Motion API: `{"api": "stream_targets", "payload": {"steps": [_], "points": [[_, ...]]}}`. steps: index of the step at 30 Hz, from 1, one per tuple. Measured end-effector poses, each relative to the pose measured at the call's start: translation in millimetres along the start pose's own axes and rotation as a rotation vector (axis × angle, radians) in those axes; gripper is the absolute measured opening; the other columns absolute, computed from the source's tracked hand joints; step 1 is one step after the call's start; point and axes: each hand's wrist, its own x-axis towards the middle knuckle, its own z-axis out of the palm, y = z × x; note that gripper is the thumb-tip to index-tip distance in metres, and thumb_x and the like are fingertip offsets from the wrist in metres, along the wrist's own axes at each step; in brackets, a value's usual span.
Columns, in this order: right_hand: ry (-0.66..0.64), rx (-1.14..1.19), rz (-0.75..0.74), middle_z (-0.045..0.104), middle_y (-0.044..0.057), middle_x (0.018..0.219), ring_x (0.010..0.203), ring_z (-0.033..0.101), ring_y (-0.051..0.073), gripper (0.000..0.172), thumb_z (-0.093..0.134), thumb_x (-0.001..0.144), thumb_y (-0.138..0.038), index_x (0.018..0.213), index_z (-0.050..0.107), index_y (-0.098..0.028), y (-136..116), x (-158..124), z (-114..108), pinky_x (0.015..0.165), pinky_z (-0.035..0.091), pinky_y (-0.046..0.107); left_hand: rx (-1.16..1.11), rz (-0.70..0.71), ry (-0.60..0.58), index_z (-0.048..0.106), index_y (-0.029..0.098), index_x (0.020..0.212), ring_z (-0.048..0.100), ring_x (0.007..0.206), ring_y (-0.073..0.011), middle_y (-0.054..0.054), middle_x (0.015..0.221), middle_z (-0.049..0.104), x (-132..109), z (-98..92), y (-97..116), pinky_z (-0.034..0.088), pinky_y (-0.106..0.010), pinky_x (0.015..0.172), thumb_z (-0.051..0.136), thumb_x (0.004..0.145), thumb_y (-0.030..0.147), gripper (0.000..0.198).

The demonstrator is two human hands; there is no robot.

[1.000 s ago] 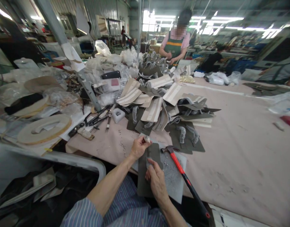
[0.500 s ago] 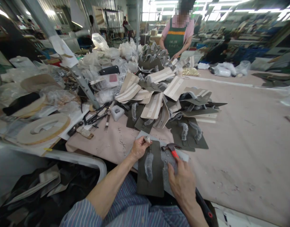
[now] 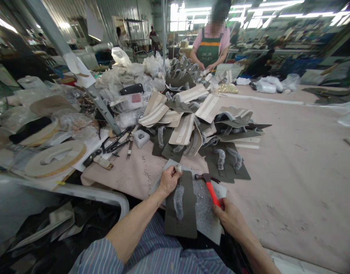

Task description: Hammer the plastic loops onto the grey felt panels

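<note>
My left hand [image 3: 169,180] pinches a small whitish cylindrical piece [image 3: 178,168] at the top edge of a dark grey-green panel [image 3: 186,217]. The panel lies in front of me, with a plastic-wrapped handle [image 3: 178,201] along its middle. To its right, a claw hammer [image 3: 211,190] with a red handle rests its head on the grey plate [image 3: 210,217] under the panel. My right hand [image 3: 227,213] is closed round the lower end of the hammer's handle. Small metal bits are scattered over the plate.
Beyond my hands is a heap of similar panels [image 3: 183,129]. Pliers [image 3: 117,141], a small white container [image 3: 141,138] and a tape roll [image 3: 55,159] lie left. A metal post [image 3: 100,101] slants over the table. A person [image 3: 210,45] stands across it.
My right hand has moved down and right along the hammer, from near its head to the handle's end, leaving more red handle showing. My left hand stays at the panel's top edge.
</note>
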Motion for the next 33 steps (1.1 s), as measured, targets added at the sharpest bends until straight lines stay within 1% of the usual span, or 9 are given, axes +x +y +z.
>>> {"api": "stream_targets", "payload": {"steps": [3, 6, 10, 13, 18, 24, 26, 31, 33], "points": [[-0.323, 0.551, 0.215, 0.047, -0.005, 0.060, 0.045, 0.043, 0.012, 0.019, 0.056, 0.076, -0.038, 0.074, 0.045, -0.024, -16.4, -4.3, -0.6, 0.046, 0.041, 0.027, 0.054, 0.000, 0.093, 0.062, 0.018, 0.077, 0.060, 0.065, -0.0156, 0.000, 0.069, 0.067, -3.0, 7.2, 2.7, 0.044, -0.024, 0.061, 0.066, 0.077, 0.026, 0.009], [-0.316, 0.778, 0.324, 0.045, -0.007, 0.061, 0.040, 0.035, 0.008, 0.021, 0.059, 0.073, -0.036, 0.077, 0.042, -0.024, -31.0, -12.4, 7.4, 0.036, 0.033, 0.021, 0.052, 0.033, 0.120, 0.065, 0.018, 0.082, 0.065, 0.072, -0.0184, -0.002, 0.078, 0.071, -5.7, 11.0, -0.5, 0.048, -0.026, 0.068, 0.064, 0.076, 0.022, 0.007], [-0.169, 0.632, 0.223, 0.041, -0.009, 0.058, 0.036, 0.031, 0.008, 0.026, 0.054, 0.080, -0.046, 0.076, 0.039, -0.025, -54.5, -21.3, 8.3, 0.032, 0.027, 0.021, 0.113, 0.097, 0.066, 0.066, 0.019, 0.082, 0.064, 0.074, -0.0190, -0.003, 0.079, 0.071, -8.7, 7.8, -6.2, 0.049, -0.028, 0.071, 0.063, 0.078, 0.021, 0.006], [0.002, 0.425, -0.056, 0.041, -0.007, 0.056, 0.039, 0.036, 0.010, 0.034, 0.044, 0.088, -0.057, 0.076, 0.040, -0.025, -88.3, -28.5, -10.7, 0.036, 0.028, 0.022, 0.153, 0.130, 0.005, 0.067, 0.019, 0.083, 0.064, 0.074, -0.0191, -0.003, 0.080, 0.071, -9.8, 3.0, -5.6, 0.049, -0.028, 0.074, 0.061, 0.079, 0.020, 0.008], [0.403, -0.049, -0.496, 0.047, -0.003, 0.057, 0.047, 0.041, 0.013, 0.030, 0.035, 0.096, -0.048, 0.078, 0.042, -0.024, -134.2, -33.1, -32.0, 0.049, 0.025, 0.026, 0.184, 0.170, -0.052, 0.069, 0.019, 0.084, 0.064, 0.078, -0.0199, -0.003, 0.081, 0.071, -9.0, -0.4, -3.2, 0.048, -0.029, 0.074, 0.059, 0.080, 0.018, 0.011], [0.173, -0.555, -0.510, 0.051, 0.000, 0.058, 0.045, 0.041, 0.013, 0.016, 0.042, 0.095, -0.030, 0.082, 0.046, -0.022, -130.5, -9.3, -24.4, 0.050, 0.014, 0.029, 0.216, 0.161, -0.045, 0.069, 0.019, 0.083, 0.062, 0.073, -0.0188, -0.002, 0.077, 0.070, -5.7, -0.6, -5.0, 0.047, -0.028, 0.072, 0.060, 0.080, 0.019, 0.010], [0.224, -0.548, -0.539, 0.048, -0.002, 0.057, 0.044, 0.038, 0.012, 0.018, 0.042, 0.095, -0.032, 0.081, 0.046, -0.022, -144.4, -9.6, -38.7, 0.050, 0.014, 0.029, 0.203, 0.165, -0.066, 0.069, 0.019, 0.084, 0.063, 0.075, -0.0191, -0.002, 0.079, 0.071, -5.5, -1.0, -6.0, 0.047, -0.028, 0.073, 0.059, 0.080, 0.018, 0.011], [0.677, -0.177, -0.667, 0.048, -0.002, 0.060, 0.049, 0.041, 0.013, 0.027, 0.033, 0.099, -0.043, 0.085, 0.044, -0.023, -175.1, -24.4, -60.4, 0.052, 0.025, 0.026, 0.180, 0.175, -0.093, 0.070, 0.019, 0.089, 0.064, 0.080, -0.0199, -0.004, 0.084, 0.072, -7.2, -1.9, -6.8, 0.048, -0.028, 0.076, 0.057, 0.081, 0.017, 0.015], [0.600, -0.212, -0.655, 0.047, -0.002, 0.059, 0.048, 0.042, 0.013, 0.027, 0.032, 0.099, -0.041, 0.084, 0.044, -0.022, -161.2, -23.2, -47.7, 0.051, 0.025, 0.026, 0.202, 0.187, -0.095, 0.070, 0.019, 0.090, 0.064, 0.080, -0.0199, -0.004, 0.084, 0.072, -8.4, -2.0, -6.4, 0.047, -0.028, 0.076, 0.057, 0.081, 0.017, 0.016]]}}
